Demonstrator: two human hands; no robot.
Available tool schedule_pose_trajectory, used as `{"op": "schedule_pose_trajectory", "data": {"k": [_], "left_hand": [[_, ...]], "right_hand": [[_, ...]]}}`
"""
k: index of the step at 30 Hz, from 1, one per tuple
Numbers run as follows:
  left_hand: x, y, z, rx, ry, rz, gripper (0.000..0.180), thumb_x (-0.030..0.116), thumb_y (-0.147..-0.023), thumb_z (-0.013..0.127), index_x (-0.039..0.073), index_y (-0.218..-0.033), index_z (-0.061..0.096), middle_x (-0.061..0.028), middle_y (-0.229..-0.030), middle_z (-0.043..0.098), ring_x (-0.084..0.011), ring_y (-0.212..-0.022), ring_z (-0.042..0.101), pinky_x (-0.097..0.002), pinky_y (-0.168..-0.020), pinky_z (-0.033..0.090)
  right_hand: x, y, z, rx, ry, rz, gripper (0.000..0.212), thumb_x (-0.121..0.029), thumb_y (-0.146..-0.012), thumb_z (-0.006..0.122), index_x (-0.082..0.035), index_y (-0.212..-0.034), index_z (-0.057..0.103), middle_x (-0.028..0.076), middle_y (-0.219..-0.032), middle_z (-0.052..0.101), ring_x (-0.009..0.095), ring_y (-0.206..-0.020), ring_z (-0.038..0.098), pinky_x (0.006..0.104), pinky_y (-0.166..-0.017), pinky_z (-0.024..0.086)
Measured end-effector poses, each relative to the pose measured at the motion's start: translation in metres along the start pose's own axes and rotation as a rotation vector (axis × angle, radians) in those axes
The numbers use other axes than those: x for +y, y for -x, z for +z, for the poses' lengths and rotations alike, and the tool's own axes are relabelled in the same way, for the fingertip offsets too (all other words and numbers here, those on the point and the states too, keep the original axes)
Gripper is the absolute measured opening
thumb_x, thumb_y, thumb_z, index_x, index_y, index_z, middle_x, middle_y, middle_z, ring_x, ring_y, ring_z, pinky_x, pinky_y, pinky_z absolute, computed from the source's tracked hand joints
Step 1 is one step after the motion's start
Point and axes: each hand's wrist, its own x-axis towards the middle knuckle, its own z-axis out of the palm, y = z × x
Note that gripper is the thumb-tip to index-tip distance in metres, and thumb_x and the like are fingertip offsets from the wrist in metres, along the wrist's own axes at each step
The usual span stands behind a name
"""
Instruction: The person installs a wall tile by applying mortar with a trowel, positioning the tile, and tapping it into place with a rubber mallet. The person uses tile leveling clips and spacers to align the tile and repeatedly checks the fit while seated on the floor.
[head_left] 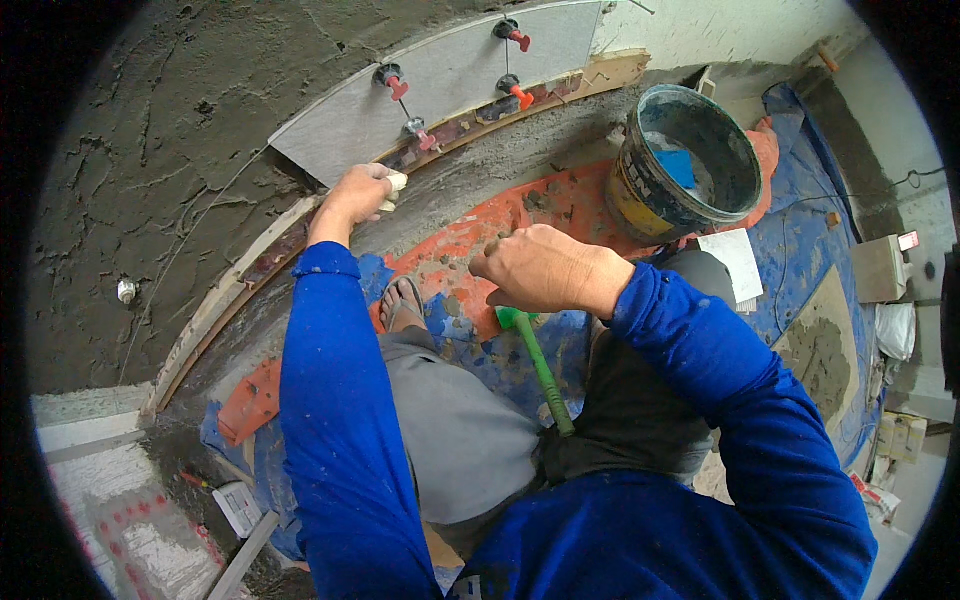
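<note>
At the lower edge of a grey tile (pixel 345 120) on the wall, my left hand (pixel 352 200) is closed on a small pale cream piece (pixel 397 182) whose kind I cannot make out. Red-handled tile-levelling clips (pixel 392 82) sit along the tile's joints. My right hand (pixel 550 270) hangs in front of my knees with its fingers curled; what they hold, if anything, is hidden. Just below that hand is a green tool with a ribbed handle (pixel 545 375), its head partly covered. A curved wooden strip (pixel 235 285) runs beneath the tile along the wall.
A dirty black bucket (pixel 690 165) with a blue piece (pixel 677 168) inside stands at right. Orange sheeting (pixel 450 245) and blue sheeting (pixel 790 240) cover the floor. Wet grey mortar (pixel 190 130) coats the left wall. A mortar-smeared board (pixel 815 350) lies far right.
</note>
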Motion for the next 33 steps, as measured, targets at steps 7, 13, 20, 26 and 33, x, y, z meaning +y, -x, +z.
{"op": "schedule_pose_trajectory", "data": {"k": [7, 13, 20, 26, 33], "left_hand": [[-0.002, -0.002, -0.001, -0.01, 0.003, 0.011, 0.038, 0.03, -0.098, 0.06, 0.01, -0.129, 0.065, -0.0035, -0.108, 0.072, -0.0153, -0.094, 0.067, -0.0339, -0.074, 0.058], [-0.001, 0.0, 0.0, 0.01, 0.027, 0.016, 0.037, 0.025, -0.094, 0.06, 0.009, -0.127, 0.067, -0.0056, -0.106, 0.072, -0.0176, -0.092, 0.069, -0.0358, -0.074, 0.059], [-0.003, -0.002, 0.002, 0.026, 0.049, 0.007, 0.036, 0.021, -0.093, 0.058, 0.009, -0.126, 0.067, -0.0076, -0.106, 0.072, -0.0192, -0.093, 0.069, -0.037, -0.074, 0.059], [0.001, 0.001, -0.002, -0.016, 0.052, 0.018, 0.037, 0.035, -0.097, 0.061, 0.012, -0.125, 0.066, -0.0001, -0.104, 0.071, -0.0122, -0.09, 0.066, -0.0322, -0.073, 0.055], [-0.001, 0.001, -0.002, -0.001, 0.072, 0.021, 0.037, 0.033, -0.096, 0.062, 0.012, -0.125, 0.067, -0.0033, -0.105, 0.071, -0.016, -0.09, 0.066, -0.0353, -0.073, 0.056]], "right_hand": [[0.0, 0.0, -0.004, 0.007, -0.003, 0.005, 0.037, -0.031, -0.085, 0.075, -0.004, -0.108, 0.064, 0.015, -0.094, 0.071, 0.035, -0.089, 0.072, 0.0445, -0.075, 0.059], [0.001, 0.002, -0.009, 0.043, -0.03, 0.01, 0.038, -0.031, -0.085, 0.075, -0.005, -0.112, 0.064, 0.016, -0.098, 0.071, 0.036, -0.091, 0.072, 0.0457, -0.077, 0.058], [0.006, 0.002, -0.012, 0.041, -0.051, 0.008, 0.039, -0.03, -0.086, 0.074, -0.006, -0.116, 0.065, 0.016, -0.101, 0.072, 0.035, -0.093, 0.071, 0.0451, -0.079, 0.058], [0.005, 0.003, -0.011, 0.043, -0.019, 0.017, 0.04, -0.03, -0.087, 0.073, -0.007, -0.118, 0.066, 0.016, -0.099, 0.072, 0.036, -0.092, 0.071, 0.0448, -0.079, 0.058], [0.007, 0.004, -0.009, 0.045, -0.035, 0.021, 0.039, -0.03, -0.087, 0.073, -0.007, -0.117, 0.066, 0.017, -0.092, 0.072, 0.035, -0.091, 0.071, 0.0453, -0.077, 0.058]]}}
